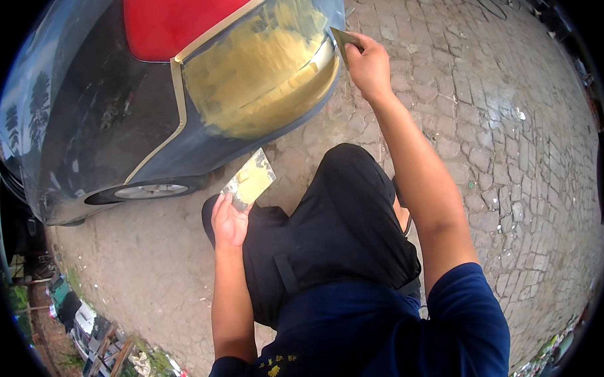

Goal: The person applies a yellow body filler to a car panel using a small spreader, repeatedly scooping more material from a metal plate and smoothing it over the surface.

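Note:
Yellow filler is smeared in streaks over the grey bumper corner (245, 84) of a car. My right hand (369, 65) grips a thin dark spreader (341, 43), its edge at the right end of the filled area; I cannot tell whether it touches. Low in front of the bumper, my left hand (229, 219) is closed on the lower end of a flat mixing plate (254, 179). A layer of yellow putty covers the plate's face, with grey smudges at its edges.
Tan masking tape (179, 93) borders the filled bumper, beside a red tail light (176, 20) and dark side panel. A wheel (149, 191) sits below. Stone paving (487, 149) spreads to the right. Scrap and wooden pieces (108, 355) lie at the lower left.

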`<state>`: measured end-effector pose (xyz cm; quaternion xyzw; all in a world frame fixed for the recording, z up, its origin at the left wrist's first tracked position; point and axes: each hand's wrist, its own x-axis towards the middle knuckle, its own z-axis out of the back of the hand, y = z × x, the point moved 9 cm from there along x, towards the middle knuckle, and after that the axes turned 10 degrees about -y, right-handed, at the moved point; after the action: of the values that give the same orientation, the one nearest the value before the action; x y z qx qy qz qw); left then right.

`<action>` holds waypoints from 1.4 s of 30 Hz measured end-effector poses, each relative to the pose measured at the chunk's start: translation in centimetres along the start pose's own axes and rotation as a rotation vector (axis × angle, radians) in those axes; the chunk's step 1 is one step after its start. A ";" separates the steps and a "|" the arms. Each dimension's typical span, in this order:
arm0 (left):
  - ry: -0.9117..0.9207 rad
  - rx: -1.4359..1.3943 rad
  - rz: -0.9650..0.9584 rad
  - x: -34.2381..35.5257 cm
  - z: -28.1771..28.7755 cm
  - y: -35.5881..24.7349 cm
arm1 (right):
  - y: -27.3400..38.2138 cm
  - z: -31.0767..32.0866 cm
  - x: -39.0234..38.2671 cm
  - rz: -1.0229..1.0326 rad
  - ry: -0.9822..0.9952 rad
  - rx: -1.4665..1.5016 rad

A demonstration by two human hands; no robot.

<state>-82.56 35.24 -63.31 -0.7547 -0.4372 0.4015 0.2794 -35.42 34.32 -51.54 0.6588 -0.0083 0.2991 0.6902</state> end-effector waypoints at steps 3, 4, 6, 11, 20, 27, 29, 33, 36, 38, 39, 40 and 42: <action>0.028 -0.022 0.005 0.0 -0.3 0.0 | 0.6 -0.5 0.3 0.042 0.005 -0.035; 0.021 -0.015 0.001 0.0 -0.3 0.0 | 0.7 -0.7 0.2 0.048 0.014 -0.031; 0.015 -0.010 0.001 0.0 -0.3 0.0 | 1.9 -1.0 -0.4 0.179 -0.009 -0.115; 0.000 -0.037 0.012 -0.1 -0.2 -0.2 | 2.4 -1.7 -2.2 0.141 -0.033 -0.029; 0.003 -0.039 0.038 0.2 0.0 -0.1 | 4.5 -2.3 -7.2 0.129 -0.164 -0.056; 0.000 -0.040 0.029 -0.3 -0.2 -0.3 | 5.3 -3.8 -12.3 0.110 -0.235 -0.084; -0.017 -0.023 0.030 -0.5 -0.3 -0.3 | 6.4 -4.6 -14.5 0.156 -0.254 -0.119; -0.025 -0.006 0.009 -1.1 0.1 -0.4 | 8.4 -8.3 -20.2 0.099 -0.115 -0.018; -0.041 0.038 -0.034 -1.7 1.6 -1.0 | 9.2 -10.7 -22.5 0.042 0.059 0.073; -0.042 -0.010 -0.056 -2.2 2.9 -1.5 | 9.9 -9.7 -22.3 0.140 0.072 0.176; -0.073 -0.049 -0.065 -2.8 3.9 -1.6 | 10.0 -9.1 -22.3 0.181 0.150 0.236; -0.083 -0.056 -0.090 -3.2 4.8 -2.1 | 8.8 -7.0 -21.1 0.147 0.090 0.271; -0.057 -0.054 -0.102 -3.3 5.8 -2.5 | 5.1 -3.2 -17.9 -0.001 0.006 0.328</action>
<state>-89.54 33.90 -63.15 -0.7271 -0.4936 0.3959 0.2664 -53.48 29.78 -54.61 0.7618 0.0429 0.2980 0.5736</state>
